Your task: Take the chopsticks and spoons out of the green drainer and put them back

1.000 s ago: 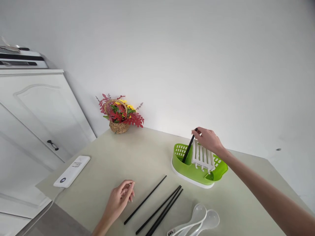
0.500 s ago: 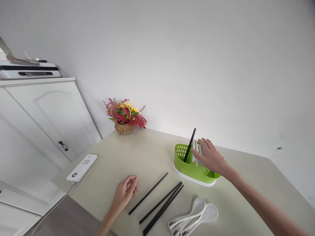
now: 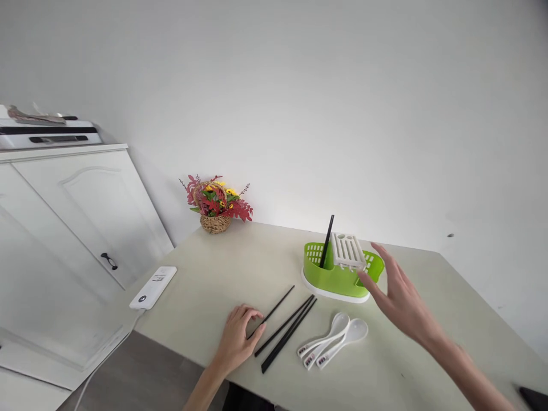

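Reaching with curled fingers onto the near end of a loose black chopstick (image 3: pixel 271 312) on the worktop (image 3: pixel 222 274), the left hand (image 3: pixel 240 337) seems about to pinch it up, while the right hand (image 3: pixel 400 297) hovers released beside the green holder (image 3: pixel 338 277).

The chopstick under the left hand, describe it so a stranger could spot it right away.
On the pale table, in front of the green rack, black chopsticks lie slanted. The lone chopstick lies leftmost, its near end under the left hand; the others lie bunched to its right.
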### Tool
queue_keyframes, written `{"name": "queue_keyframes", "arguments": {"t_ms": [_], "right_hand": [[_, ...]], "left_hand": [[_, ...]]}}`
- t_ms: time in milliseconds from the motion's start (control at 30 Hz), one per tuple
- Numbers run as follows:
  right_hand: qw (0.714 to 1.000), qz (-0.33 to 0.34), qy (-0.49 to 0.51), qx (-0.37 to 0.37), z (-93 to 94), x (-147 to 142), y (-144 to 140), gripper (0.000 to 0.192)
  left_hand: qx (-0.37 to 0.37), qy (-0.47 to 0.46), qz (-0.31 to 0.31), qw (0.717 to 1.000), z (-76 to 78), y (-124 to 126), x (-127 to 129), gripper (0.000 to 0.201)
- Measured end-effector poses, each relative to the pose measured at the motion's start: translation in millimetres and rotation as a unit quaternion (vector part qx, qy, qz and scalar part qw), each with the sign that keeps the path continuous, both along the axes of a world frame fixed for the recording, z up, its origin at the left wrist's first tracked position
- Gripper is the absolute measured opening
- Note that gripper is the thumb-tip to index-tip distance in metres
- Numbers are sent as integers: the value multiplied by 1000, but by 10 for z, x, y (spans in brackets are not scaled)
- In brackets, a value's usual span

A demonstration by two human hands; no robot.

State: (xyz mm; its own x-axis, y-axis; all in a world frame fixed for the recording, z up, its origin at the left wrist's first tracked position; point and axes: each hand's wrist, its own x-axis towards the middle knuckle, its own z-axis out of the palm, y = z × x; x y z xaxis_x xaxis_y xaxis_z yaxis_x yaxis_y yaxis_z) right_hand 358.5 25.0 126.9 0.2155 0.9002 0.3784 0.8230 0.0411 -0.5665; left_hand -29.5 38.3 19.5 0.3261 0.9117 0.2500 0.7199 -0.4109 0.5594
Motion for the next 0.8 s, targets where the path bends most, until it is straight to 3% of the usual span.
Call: {"name": "queue_keyframes", "arguments": {"t_ms": [167, 300, 533, 633, 700, 767, 800], "right_hand": [[996, -39, 81, 13, -504, -39, -900, 66], [985, -58, 159, -1, -898, -67, -1246, 58], [963, -125, 239, -13, -1520, -24, -1215, 50], [961, -129, 242, -22, -1677, -61, -1189, 46], [963, -128, 236, -29, -1708, -97, -1189, 46], [960, -135, 243, -33, -1708, -120, -1193, 49], [958, -143, 248, -33, -1706, -123, -1195, 51]], "left_hand": [[-2, 40, -26, 999, -11, -13, 122, 26], [6, 50, -35, 998, 30, 26, 268, 27], [45, 96, -75, 991, 54, 22, 259, 19], [71, 150, -69, 984, 57, 30, 192, 16], [79, 233, -42, 968, 81, 21, 196, 14], [69, 347, -20, 935, 131, 5, 243, 8], [57, 398, -16, 915, 167, 0, 273, 16]]}}
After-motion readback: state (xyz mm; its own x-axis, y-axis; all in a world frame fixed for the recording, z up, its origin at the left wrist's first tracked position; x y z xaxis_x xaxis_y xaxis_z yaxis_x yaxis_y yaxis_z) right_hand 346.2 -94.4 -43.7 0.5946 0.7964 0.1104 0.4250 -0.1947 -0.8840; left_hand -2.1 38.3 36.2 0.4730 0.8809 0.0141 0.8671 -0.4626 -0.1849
